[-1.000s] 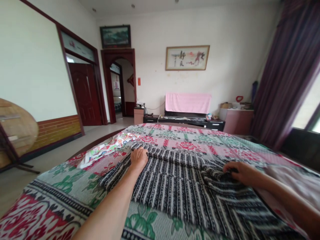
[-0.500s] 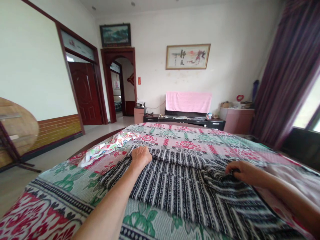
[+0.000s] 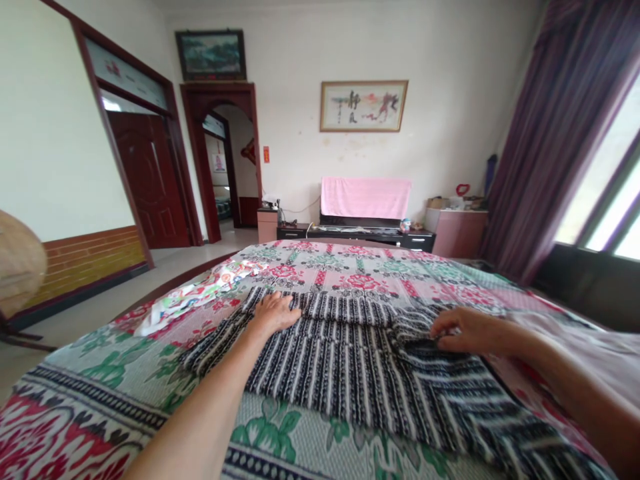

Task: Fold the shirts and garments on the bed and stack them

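Note:
A black-and-white striped knit garment (image 3: 345, 360) lies on the patterned cloth, with a bunched fold near its right side and a long striped part running toward the lower right. My left hand (image 3: 276, 312) rests on its upper left edge, fingers spread. Over the bunched fold is my right hand (image 3: 463, 331), thumb and fingers curved and slightly apart, with no fabric visible between them. Whether those fingertips touch the knit I cannot tell.
A floral cloth (image 3: 270, 430) covers the broad surface. A crumpled white printed cloth (image 3: 200, 293) lies at left, a pale fabric (image 3: 580, 347) at right. Beyond stand a low black cabinet (image 3: 295, 233) and a pink cloth (image 3: 365, 197) over a screen. A purple curtain (image 3: 545, 133) hangs right.
My left hand has gone from a closed grip on the garment's edge to spread fingers on it. My right hand's pinch has loosened. The view has turned slightly right.

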The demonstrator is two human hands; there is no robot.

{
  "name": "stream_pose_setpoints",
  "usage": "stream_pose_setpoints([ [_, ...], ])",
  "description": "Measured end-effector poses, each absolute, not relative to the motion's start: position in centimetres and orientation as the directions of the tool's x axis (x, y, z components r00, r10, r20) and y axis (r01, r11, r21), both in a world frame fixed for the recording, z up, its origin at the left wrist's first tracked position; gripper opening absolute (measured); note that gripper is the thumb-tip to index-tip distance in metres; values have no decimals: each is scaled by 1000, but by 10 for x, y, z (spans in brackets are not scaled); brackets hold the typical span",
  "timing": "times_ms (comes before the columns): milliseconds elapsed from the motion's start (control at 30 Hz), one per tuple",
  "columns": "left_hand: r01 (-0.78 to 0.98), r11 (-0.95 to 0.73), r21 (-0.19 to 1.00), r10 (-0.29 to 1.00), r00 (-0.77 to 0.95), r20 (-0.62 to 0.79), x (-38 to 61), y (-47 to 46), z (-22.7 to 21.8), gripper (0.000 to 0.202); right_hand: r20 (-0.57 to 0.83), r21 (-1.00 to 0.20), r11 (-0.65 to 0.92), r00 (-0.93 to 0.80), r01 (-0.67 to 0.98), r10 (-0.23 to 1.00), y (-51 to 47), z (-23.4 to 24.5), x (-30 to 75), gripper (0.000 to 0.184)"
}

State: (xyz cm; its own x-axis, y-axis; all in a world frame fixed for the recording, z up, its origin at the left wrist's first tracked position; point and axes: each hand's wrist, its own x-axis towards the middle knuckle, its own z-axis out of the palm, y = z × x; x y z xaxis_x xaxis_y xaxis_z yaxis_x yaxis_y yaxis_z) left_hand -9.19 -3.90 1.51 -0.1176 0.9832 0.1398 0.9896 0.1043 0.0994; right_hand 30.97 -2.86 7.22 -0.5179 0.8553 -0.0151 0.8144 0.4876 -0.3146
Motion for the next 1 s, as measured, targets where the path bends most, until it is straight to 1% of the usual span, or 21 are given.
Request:
stream_pose_setpoints([
  [33, 990, 105, 99, 987, -116, 108, -93, -38, 15, 50, -57, -323, 495, -538, 807, 841, -29, 72, 310, 18],
  [100, 989, 111, 98, 989, -120, 88, -94, -37, 16, 52, -146, -361, 507, -584, 783, 798, -31, 73, 310, 19],
  [200, 990, 95, 108, 981, -111, 157, -90, -37, 18, 52, -173, -402, 489, -588, 775, 790, -34, 77, 307, 23],
  [267, 991, 65, 121, 966, -92, 240, -84, -37, 20, 52, -133, -407, 489, -580, 771, 804, -35, 79, 305, 28],
  [333, 992, 23, 128, 951, -61, 303, -76, -37, 20, 52, -58, -400, 516, -583, 757, 811, -35, 79, 302, 31],
  [433, 993, -56, 101, 940, 18, 341, -65, -38, 17, 51, 27, -369, 556, -589, 745, 808, -35, 76, 297, 32],
  [500, 993, -85, 80, 955, 58, 290, -61, -38, 14, 52, 58, -343, 562, -581, 752, 812, -35, 73, 292, 30],
  [600, 994, -72, 88, 991, 61, 123, -59, -40, 9, 60, 146, -290, 585, -569, 757, 809, -36, 68, 280, 25],
  [633, 994, -62, 93, 995, 55, 81, -59, -41, 8, 64, 197, -271, 610, -577, 745, 792, -37, 67, 275, 25],
  [700, 994, -45, 99, 998, 41, 42, -60, -42, 8, 71, 298, -235, 679, -614, 695, 731, -41, 61, 262, 29],
  [767, 994, -37, 101, 999, 34, 28, -61, -43, 9, 76, 345, -223, 724, -642, 653, 685, -48, 52, 249, 35],
  [833, 994, -31, 101, 999, 29, 22, -63, -42, 9, 78, 290, -232, 703, -643, 672, 709, -58, 41, 236, 46],
  [933, 995, -20, 93, 999, 17, 36, -66, -38, 4, 78, 126, -256, 611, -601, 749, 789, -72, 27, 223, 61],
  [1000, 996, -24, 85, 998, 19, 54, -68, -34, -1, 78, 82, -260, 587, -588, 767, 804, -77, 21, 218, 65],
])
